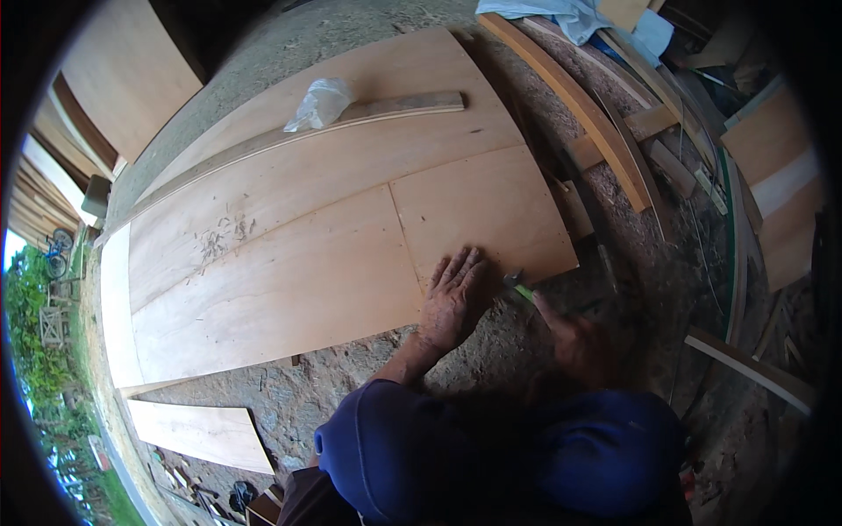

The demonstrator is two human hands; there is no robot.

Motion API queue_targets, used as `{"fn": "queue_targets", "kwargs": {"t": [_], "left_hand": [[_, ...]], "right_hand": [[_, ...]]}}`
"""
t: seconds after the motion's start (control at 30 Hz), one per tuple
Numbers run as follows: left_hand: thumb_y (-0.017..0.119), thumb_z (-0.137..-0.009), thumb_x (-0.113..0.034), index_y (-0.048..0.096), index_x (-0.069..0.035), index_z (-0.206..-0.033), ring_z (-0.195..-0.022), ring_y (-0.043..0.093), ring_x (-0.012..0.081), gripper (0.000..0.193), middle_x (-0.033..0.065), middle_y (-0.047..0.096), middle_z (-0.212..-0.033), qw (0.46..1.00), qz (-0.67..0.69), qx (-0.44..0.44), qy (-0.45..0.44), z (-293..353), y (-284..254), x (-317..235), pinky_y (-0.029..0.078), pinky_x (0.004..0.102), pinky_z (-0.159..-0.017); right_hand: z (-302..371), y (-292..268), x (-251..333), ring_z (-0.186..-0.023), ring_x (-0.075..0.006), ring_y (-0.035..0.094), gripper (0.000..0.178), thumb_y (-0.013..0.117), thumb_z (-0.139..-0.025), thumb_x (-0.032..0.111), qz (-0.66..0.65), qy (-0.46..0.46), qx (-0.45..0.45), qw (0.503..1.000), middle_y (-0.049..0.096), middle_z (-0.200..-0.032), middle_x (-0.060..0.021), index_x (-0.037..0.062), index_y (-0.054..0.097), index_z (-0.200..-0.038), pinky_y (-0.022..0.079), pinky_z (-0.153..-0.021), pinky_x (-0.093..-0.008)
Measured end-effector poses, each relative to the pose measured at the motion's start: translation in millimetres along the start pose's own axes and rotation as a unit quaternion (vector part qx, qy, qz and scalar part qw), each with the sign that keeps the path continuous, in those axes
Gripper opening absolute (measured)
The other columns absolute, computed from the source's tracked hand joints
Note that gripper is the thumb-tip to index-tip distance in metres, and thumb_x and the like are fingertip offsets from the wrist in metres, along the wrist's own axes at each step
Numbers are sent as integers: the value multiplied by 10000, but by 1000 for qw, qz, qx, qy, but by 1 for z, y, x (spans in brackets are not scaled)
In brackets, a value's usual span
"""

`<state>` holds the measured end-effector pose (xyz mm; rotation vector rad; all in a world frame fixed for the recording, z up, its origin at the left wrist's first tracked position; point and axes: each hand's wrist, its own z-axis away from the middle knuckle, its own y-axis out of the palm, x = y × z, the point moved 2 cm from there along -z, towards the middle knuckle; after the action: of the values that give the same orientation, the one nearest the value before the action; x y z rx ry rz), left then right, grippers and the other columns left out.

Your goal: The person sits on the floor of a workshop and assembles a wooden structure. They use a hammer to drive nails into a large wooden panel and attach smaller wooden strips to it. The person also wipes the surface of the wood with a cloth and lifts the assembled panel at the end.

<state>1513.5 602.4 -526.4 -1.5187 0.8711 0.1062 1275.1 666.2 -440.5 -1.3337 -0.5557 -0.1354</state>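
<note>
A large plywood panel, made of several joined sheets, lies in front of me. My left hand rests flat on its near right part with the fingers stretched out, close to the edge. My right hand is closed round the green handle of a hammer, whose metal head is at the panel's near edge, just right of my left fingers. Whether the head touches the wood I cannot tell. A scatter of small thin pieces that look like nails lies on the panel's left part.
A long wooden strip and a crumpled clear plastic bag lie across the panel's far part. Timber beams and boards crowd the right side. A narrow plywood offcut lies at near left. Sheets lean at far left.
</note>
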Motion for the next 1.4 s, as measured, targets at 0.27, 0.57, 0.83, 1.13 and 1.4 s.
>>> {"fn": "queue_targets", "kwargs": {"t": [0.27, 0.57, 0.83, 1.13, 1.4], "left_hand": [[651, -922, -136, 692, -69, -1037, -1007, 660, 307, 140, 105, 717, -997, 929, -11, -280, -242, 59, -121, 137, 485, 440, -929], [636, -887, -282, 755, -123, -995, -944, 720, 338, 226, 134, 755, -989, 812, -86, -367, -446, 136, -236, 323, 546, 434, -817], [654, -876, -314, 761, -140, -976, -949, 717, 348, 228, 144, 745, -1012, 847, -167, -216, -457, 70, -252, 341, 555, 462, -806], [522, -944, -101, 546, -17, -979, -847, 670, 364, 95, 190, 650, -906, 912, -271, -220, -213, 66, -242, 355, 526, 468, -707], [657, -967, -152, 664, -47, -1147, -977, 716, 156, 208, 61, 757, -1059, 918, 325, 40, -224, -47, -107, 98, 555, 301, -765]], "right_hand": [[13, 12, -14, -743, -411, 671, 514, 489, -1014, 178, -21, 102, 6, 995, 644, -828, -270, 116, 474, -1524, 497, -638, -455], [7, 19, -20, -986, -460, 685, 538, 435, -1034, 216, -44, 69, 4, 997, 660, -1139, -331, 120, 406, -1562, 538, -783, -454], [18, 30, -37, -847, -437, 702, 544, 462, -1027, 248, -27, 83, -35, 996, 681, -946, -312, 110, 426, -1551, 530, -728, -442], [10, 3, -19, -856, -455, 664, 579, 578, -964, 90, -91, 97, -107, 985, 656, -953, -274, 193, 469, -1524, 525, -733, -483], [38, 11, -44, -829, -445, 668, 573, 602, -978, 98, -46, 159, -135, 977, 675, -931, -254, 203, 463, -1524, 520, -707, -499]]}}
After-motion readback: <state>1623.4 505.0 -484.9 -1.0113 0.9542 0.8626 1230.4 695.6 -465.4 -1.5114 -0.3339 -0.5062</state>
